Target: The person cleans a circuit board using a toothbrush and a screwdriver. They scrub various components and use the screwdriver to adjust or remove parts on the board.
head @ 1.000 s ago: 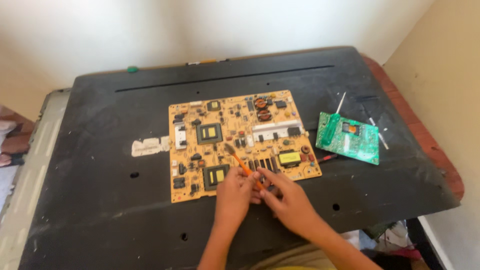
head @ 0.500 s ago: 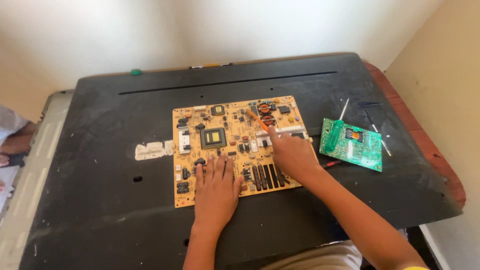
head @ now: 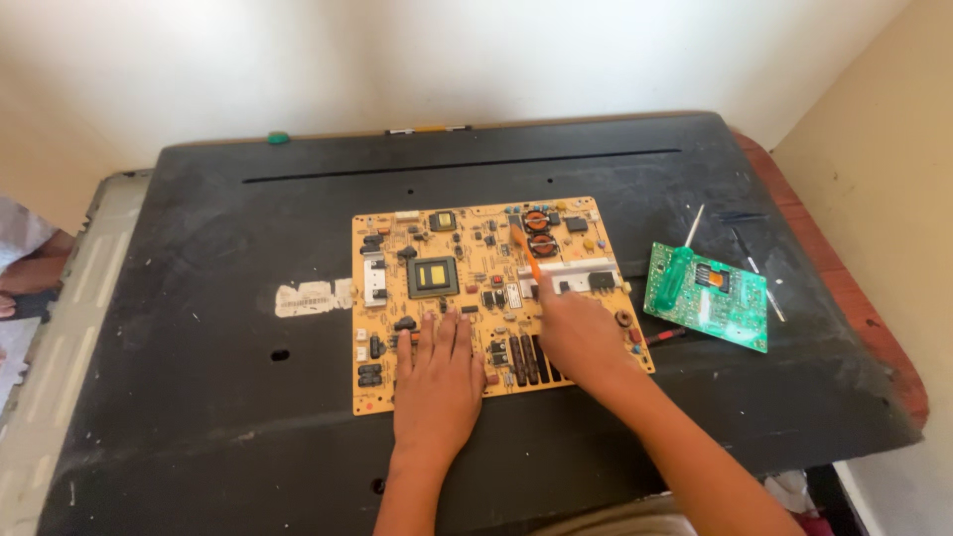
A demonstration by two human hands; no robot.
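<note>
Yellow circuit board [head: 476, 298] lies flat, centre of black panel [head: 199, 427]. L hand [head: 437, 382] flat on board's near edge, fingers spread. R hand [head: 581, 333] pinches thin orange tool [head: 527, 253], tip among parts near back-right corner. Green board [head: 710, 298] just beside to the right, green-handled screwdriver [head: 680, 268] on it; white sticker [head: 313, 297] to the left

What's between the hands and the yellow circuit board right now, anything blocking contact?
Nothing visible. The left hand lies flat on the yellow circuit board, and the right hand rests on it too, holding a thin orange tool whose tip points at the board's upper components.
</note>
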